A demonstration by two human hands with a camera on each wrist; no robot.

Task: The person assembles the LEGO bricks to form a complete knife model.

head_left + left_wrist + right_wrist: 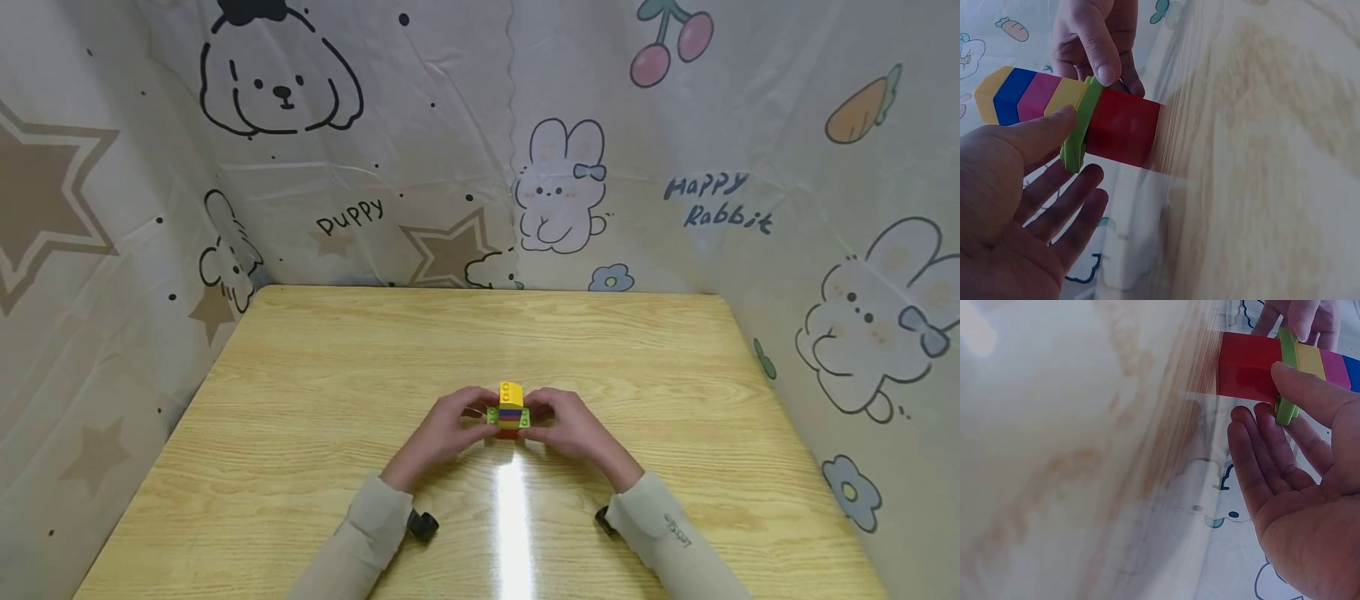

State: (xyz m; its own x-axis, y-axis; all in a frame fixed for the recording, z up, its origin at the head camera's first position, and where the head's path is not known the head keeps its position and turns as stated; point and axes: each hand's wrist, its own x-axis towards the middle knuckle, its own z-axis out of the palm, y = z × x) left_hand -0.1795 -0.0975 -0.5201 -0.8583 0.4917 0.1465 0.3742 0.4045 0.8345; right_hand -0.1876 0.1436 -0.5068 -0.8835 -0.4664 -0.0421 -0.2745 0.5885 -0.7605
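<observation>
yellow-topped block stack (511, 410) stands between both hands' grip, seemingly pinched.

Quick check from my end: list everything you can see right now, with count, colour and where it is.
block stack: one, layers from the base up red, green, yellow, magenta, blue, yellow; standing on the table, between both hands
green plate: one, green, wider than the other layers, sticking out on both sides above the red block
table: one, light wood grain, fills the middle of the head view
backdrop: pale cloth with puppies, rabbits, stars, cherries and a carrot, on three sides of the table
wrist cameras: two, black, one at each cuff
sleeves: two, beige, lower edge
left hand: thumb on the green plate's end
right hand: thumb on the other end
</observation>
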